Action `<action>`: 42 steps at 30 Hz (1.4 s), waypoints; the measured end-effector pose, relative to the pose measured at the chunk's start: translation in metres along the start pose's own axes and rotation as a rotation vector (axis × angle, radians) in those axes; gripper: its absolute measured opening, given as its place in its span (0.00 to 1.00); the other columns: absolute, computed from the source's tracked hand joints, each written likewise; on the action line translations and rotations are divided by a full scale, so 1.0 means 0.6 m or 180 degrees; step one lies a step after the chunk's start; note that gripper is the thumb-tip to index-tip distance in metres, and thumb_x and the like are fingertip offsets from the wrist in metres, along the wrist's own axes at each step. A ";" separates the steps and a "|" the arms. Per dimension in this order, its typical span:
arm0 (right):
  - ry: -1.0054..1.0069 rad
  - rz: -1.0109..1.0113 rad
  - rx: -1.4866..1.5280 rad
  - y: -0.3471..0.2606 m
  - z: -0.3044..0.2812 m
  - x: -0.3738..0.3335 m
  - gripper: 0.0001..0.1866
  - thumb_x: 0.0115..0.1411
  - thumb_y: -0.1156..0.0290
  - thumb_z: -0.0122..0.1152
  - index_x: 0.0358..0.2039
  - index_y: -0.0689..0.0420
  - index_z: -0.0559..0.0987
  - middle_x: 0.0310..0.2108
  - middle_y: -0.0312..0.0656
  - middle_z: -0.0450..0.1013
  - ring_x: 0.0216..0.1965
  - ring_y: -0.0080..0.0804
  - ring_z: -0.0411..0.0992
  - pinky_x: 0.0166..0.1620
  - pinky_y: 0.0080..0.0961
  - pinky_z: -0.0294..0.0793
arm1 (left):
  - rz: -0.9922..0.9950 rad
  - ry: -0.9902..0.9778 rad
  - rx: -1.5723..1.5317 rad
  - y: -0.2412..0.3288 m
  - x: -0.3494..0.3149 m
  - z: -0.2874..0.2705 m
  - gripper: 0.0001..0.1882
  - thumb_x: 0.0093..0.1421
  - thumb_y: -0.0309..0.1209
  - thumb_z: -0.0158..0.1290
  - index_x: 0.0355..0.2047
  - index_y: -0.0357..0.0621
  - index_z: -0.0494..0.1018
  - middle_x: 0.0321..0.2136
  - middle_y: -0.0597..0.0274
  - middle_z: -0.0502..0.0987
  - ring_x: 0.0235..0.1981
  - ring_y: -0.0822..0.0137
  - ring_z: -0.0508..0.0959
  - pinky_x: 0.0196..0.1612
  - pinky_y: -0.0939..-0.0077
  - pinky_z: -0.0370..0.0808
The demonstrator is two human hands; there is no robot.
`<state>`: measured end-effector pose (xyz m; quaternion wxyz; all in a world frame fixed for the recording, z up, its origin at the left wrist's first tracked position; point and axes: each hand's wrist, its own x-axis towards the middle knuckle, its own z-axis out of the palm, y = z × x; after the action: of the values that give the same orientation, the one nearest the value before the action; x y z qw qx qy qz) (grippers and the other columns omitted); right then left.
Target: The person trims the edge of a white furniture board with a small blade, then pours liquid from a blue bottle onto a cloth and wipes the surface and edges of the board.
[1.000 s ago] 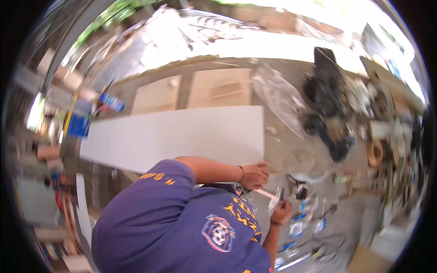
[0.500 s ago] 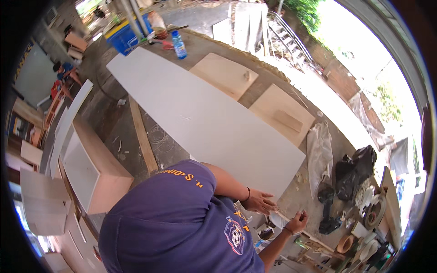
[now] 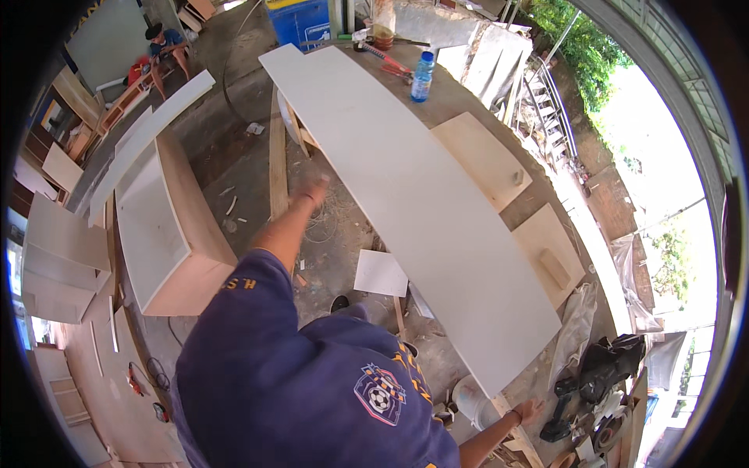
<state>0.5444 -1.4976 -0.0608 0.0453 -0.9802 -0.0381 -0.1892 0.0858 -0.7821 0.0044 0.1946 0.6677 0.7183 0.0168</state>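
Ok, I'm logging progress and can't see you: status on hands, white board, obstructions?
Left hand blurred, seemingly empty, beside white board. Right hand open, seemingly empty, near board's near end. Board lies flat. Blue-capped bottle stands beside, not on it.

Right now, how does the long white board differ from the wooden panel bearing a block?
The long white board is far longer than the wooden panel. The board's face is white, the panel's pale tan. The panel bears a wood block; the board does not. Both lie flat.

A navy shirt [image 3: 265, 366] bears yellow sleeve lettering [image 3: 238, 285] and a football crest [image 3: 381, 396]; a blue bin [image 3: 290, 30], white print [image 3: 317, 33]; a grey panel [image 3: 109, 51], yellow letters [image 3: 87, 19] at its upper edge.
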 end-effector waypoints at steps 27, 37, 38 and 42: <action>-0.2016 -0.2350 0.0818 -1.189 -0.102 -0.201 0.35 0.59 0.47 0.51 0.64 0.46 0.59 0.68 0.42 0.46 0.70 0.39 0.38 0.65 0.60 0.36 | -0.0440 -0.1127 -0.1144 -0.743 -0.248 0.224 0.28 0.64 0.33 0.45 0.62 0.39 0.54 0.60 0.48 0.62 0.59 0.53 0.65 0.54 0.60 0.70; -0.0692 -0.1516 0.3143 -1.607 0.046 -0.008 0.53 0.45 0.42 0.67 0.65 0.53 0.54 0.63 0.50 0.56 0.63 0.50 0.55 0.63 0.39 0.55 | -0.0200 -0.0614 -0.1738 -0.608 0.035 0.133 0.26 0.59 0.31 0.49 0.57 0.39 0.59 0.57 0.40 0.61 0.57 0.42 0.63 0.56 0.57 0.66; -0.0576 -0.1501 0.3160 -1.643 0.030 0.001 0.52 0.44 0.43 0.68 0.64 0.53 0.56 0.62 0.50 0.59 0.62 0.51 0.56 0.62 0.38 0.57 | -0.0172 -0.0449 -0.1850 -0.611 0.052 0.120 0.25 0.60 0.31 0.48 0.57 0.39 0.60 0.57 0.40 0.61 0.57 0.42 0.64 0.56 0.57 0.66; -0.1169 -0.1292 0.3047 -1.690 -0.050 0.038 0.45 0.44 0.45 0.69 0.59 0.53 0.65 0.52 0.52 0.69 0.55 0.51 0.66 0.56 0.39 0.64 | -0.0835 -0.0200 -0.2215 -0.431 0.165 -0.106 0.22 0.64 0.35 0.43 0.55 0.37 0.61 0.56 0.37 0.63 0.55 0.42 0.66 0.55 0.58 0.67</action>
<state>0.4612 -0.4928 0.0510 0.4412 -0.8400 -0.3154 0.0184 -0.1827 -0.6995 -0.0358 0.4324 0.4640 0.7428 0.2144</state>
